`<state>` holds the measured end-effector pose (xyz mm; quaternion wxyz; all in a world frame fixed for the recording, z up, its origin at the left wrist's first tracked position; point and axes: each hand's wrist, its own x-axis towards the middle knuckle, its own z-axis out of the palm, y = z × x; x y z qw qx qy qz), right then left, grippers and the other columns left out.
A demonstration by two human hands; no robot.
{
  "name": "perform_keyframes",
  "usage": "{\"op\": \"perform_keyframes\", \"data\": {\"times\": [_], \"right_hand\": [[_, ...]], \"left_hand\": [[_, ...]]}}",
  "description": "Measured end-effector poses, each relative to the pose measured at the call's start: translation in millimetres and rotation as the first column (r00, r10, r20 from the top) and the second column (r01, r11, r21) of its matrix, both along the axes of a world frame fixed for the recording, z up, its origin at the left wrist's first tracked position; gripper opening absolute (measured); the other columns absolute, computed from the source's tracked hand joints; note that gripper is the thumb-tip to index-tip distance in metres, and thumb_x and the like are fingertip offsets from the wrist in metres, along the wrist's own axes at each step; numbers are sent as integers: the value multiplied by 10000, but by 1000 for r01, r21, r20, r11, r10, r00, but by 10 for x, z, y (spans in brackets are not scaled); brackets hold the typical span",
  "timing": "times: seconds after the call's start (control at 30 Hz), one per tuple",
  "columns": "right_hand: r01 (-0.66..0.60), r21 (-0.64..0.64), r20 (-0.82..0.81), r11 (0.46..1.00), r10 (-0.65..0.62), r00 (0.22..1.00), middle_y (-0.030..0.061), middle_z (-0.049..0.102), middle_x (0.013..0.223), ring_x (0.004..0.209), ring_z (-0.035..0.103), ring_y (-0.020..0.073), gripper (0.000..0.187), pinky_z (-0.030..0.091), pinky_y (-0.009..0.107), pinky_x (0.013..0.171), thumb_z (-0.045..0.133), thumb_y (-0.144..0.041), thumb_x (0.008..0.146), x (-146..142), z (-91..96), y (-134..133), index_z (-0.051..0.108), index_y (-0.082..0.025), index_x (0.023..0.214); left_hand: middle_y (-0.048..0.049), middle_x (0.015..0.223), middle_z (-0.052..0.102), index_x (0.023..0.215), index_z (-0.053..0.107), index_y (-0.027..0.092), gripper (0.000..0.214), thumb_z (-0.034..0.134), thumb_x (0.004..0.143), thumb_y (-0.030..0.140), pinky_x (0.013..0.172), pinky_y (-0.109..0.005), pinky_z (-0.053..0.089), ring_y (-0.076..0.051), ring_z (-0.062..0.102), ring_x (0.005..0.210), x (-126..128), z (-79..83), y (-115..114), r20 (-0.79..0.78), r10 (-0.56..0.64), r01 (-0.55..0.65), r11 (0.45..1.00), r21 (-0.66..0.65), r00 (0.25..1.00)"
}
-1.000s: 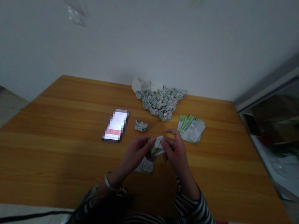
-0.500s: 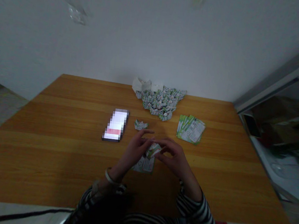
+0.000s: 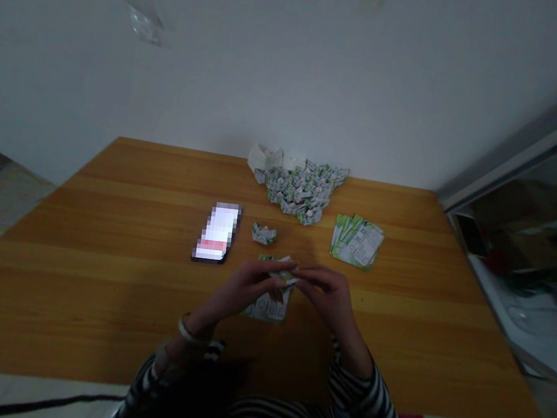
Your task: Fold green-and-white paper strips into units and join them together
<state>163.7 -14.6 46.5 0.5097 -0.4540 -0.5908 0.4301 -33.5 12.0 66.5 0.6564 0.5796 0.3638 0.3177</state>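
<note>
My left hand [image 3: 244, 287] and my right hand [image 3: 323, 293] meet above the table, their fingertips pinching a small folded piece of green-and-white printed paper [image 3: 284, 275]. Directly below them, a printed paper card [image 3: 271, 309] lies partly hidden by my hands. A small crumpled folded paper [image 3: 263, 234] sits just beyond my left hand. Farther off are a heap of folded green-and-white paper pieces [image 3: 301, 195] and a fanned stack of green-and-white printed cards [image 3: 357, 241], beyond my right hand.
A smartphone [image 3: 217, 232] with a lit, blurred screen lies left of my hands on the wooden table [image 3: 99, 282]. White paper [image 3: 265, 159] sits by the back wall. A shelf unit stands to the right, and a dark cable crosses the floor at lower left.
My hands have drawn closer, with their fingers now meeting over the folded paper, which sits slightly lower and further left. My left wrist has shifted left.
</note>
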Motion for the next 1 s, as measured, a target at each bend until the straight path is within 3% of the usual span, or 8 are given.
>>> {"op": "perform_keyframes", "data": {"times": [0.13,0.23,0.33,0.53,0.83,1.0], "right_hand": [[18,-29,3,999,-18,1000,46,760,844,762,703,196,105,568,303,678,710,-304,797,15,-22,-9,772,-252,864],[31,-28,-6,999,-31,999,47,757,832,736,696,189,113,566,294,658,703,-312,801,21,-3,-10,770,-242,859],[58,-28,-28,998,-59,998,44,752,819,713,688,181,109,571,292,651,701,-310,801,22,23,-10,767,-233,840],[108,-54,-52,993,-110,993,26,743,780,673,680,167,100,564,278,631,694,-305,809,-9,9,-19,756,-229,830],[195,33,-23,980,-195,981,18,719,711,632,653,149,46,527,244,580,734,-232,764,-49,64,-11,734,-215,722],[284,-98,-52,954,-290,956,1,707,638,575,639,139,77,524,236,554,720,-250,760,-143,112,-6,730,-202,701]], "left_hand": [[-49,820,732,1292,581,229,428,594,870,298,668,-277,552,-136,663,638,-41,-54,-27,-61,-77,80,996,45,995],[-60,922,745,1317,552,243,486,634,840,282,692,-294,569,-145,677,682,-24,-51,-47,-53,-48,51,997,65,997],[-78,1073,732,1213,646,242,392,651,823,279,718,-313,581,-174,698,771,0,-10,-50,-76,63,-53,991,126,995],[-53,836,774,846,785,228,114,734,744,226,703,-295,569,-197,710,740,33,76,-24,-107,348,-306,908,288,931],[-55,827,765,735,774,209,40,752,732,241,686,-287,568,-190,704,753,154,45,-107,-13,448,-430,865,258,894],[-35,777,765,767,761,180,99,784,691,240,680,-276,577,-170,704,705,279,89,-178,24,598,-599,801,16,801]]}}
